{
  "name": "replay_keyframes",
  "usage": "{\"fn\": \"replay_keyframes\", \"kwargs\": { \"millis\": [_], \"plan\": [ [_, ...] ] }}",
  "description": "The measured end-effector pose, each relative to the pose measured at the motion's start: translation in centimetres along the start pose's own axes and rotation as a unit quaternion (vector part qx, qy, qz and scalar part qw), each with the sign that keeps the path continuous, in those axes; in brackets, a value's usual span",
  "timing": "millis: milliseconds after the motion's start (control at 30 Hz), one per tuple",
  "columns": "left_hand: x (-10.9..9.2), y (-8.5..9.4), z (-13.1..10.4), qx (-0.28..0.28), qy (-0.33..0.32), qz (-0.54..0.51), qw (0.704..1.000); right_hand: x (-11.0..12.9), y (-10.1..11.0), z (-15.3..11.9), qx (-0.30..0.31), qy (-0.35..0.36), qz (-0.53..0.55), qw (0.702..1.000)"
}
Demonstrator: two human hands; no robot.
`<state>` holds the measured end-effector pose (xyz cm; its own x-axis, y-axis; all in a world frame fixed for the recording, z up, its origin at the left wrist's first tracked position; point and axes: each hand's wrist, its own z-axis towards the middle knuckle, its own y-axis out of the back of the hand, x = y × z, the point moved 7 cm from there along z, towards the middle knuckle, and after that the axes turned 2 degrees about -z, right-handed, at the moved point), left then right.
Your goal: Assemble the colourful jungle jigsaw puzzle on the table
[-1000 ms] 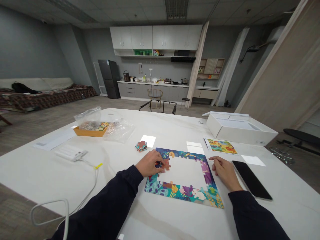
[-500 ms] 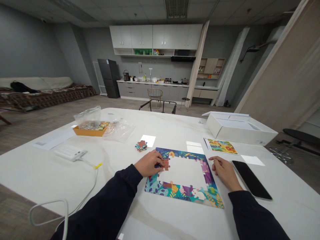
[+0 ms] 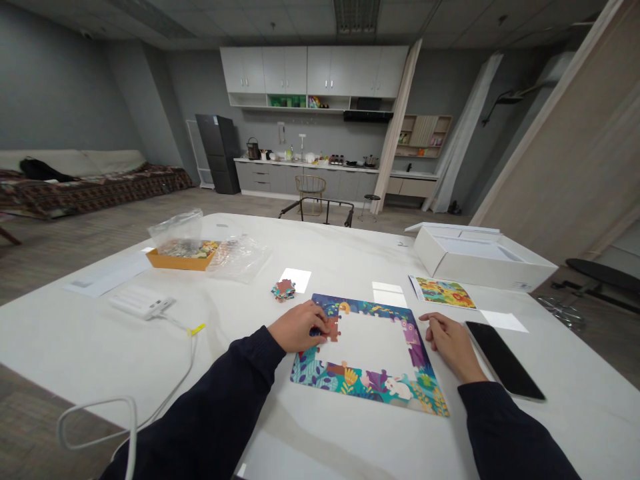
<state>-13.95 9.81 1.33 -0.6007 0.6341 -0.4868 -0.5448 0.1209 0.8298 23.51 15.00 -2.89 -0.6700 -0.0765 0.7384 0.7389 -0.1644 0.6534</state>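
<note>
My left hand [image 3: 300,327] pinches a reddish-brown puzzle piece [image 3: 333,329] at the left inner edge of the jigsaw puzzle [image 3: 360,385]. Its fingertips press down there and partly hide the piece. The puzzle is a colourful border with a white rabbit at the bottom and a purple figure on the right, around a bare white middle. Just off the puzzle's right edge, my right hand [image 3: 453,343] rests on the table. Its index finger reaches out, the other fingers curl loosely, and it holds nothing. A small pile of puzzle pieces [image 3: 285,289] lies beyond my left hand.
A black phone [image 3: 505,360] lies right of my right hand. Behind it are a picture card [image 3: 444,292] and a white box [image 3: 480,257]. On the left are a yellow tray [image 3: 180,262] of pieces, clear plastic [image 3: 243,259] and a white power bank [image 3: 140,302] with a cable.
The view has shifted very slightly. Both hands and the puzzle hold the same places, with the left fingers still on the reddish-brown piece.
</note>
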Motion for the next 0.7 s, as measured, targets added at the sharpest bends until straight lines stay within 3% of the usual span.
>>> {"fn": "replay_keyframes", "kwargs": {
  "millis": [700],
  "plan": [
    [-0.46,0.32,-0.46,0.020,0.010,0.036,0.999,-0.52,-0.17,0.17,-0.004,-0.003,0.005,1.000]
  ]
}}
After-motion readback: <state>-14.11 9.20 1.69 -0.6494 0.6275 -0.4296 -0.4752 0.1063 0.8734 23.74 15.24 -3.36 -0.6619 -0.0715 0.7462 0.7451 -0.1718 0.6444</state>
